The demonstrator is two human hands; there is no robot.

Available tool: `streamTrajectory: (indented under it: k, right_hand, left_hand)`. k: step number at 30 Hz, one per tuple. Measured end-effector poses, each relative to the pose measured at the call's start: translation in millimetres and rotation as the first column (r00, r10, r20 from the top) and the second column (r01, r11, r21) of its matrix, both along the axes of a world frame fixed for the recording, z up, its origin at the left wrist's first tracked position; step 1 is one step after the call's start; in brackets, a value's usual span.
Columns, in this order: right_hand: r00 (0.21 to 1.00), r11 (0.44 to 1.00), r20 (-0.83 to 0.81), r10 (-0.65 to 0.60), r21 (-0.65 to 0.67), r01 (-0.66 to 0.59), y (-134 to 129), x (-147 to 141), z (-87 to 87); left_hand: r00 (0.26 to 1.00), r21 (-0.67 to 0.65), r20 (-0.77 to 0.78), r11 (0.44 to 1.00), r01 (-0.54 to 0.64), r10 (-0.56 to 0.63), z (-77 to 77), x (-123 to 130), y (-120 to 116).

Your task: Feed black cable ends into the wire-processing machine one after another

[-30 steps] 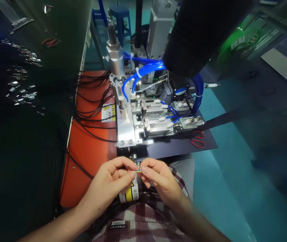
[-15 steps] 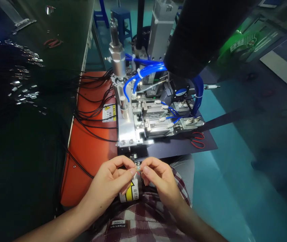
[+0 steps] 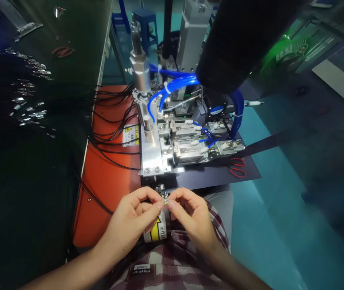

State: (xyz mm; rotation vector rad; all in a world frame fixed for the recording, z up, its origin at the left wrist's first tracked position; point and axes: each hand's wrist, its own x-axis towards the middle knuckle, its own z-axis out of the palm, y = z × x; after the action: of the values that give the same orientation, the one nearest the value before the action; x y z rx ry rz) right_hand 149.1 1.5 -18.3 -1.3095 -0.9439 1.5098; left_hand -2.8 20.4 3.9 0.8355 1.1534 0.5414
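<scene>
Thumb and fingertips of my left hand (image 3: 140,211) are pinched together at the front of the machine, just left of a tiny shiny piece (image 3: 165,202). My right hand (image 3: 190,209) pinches from the other side, its fingertips nearly meeting those of the left. The piece lies between the two pinches and is too small to make out. Behind the fingertips is the machine's metal fixture (image 3: 155,161). A cylinder with a yellow and white label (image 3: 159,230) shows below the hands.
An orange panel (image 3: 108,209) crossed by black cables lies left of the machine. Red-handled scissors (image 3: 237,167) rest on the dark plate at right. Blue air tubes (image 3: 178,82) arch over the machine. Loose shiny parts (image 3: 23,108) are on the dark surface at far left.
My right thumb and fingertips have shifted slightly left, closer to my left fingertips. My left hand has hardly moved.
</scene>
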Motion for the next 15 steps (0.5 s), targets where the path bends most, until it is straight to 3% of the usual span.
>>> streamTrajectory:
  k: [5,12,15]
  right_hand:
    - [0.999,1.000,0.039,-0.006,0.026,0.005,-3.4,-1.8,0.3]
    - [0.935,0.964,0.353,-0.037,0.260,-0.060,-2.9,-0.6,4.6]
    - [0.927,0.964,0.375,-0.013,0.251,-0.088,-1.4,-0.3,5.3]
  left_hand:
    - [1.000,0.000,-0.006,1.000,-0.001,0.001,0.3,0.4,-0.3]
    - [0.999,-0.003,-0.032,1.000,-0.003,0.003,3.5,2.5,1.8]
    - [1.000,0.008,-0.027,1.000,-0.013,0.013,3.6,2.1,0.8]
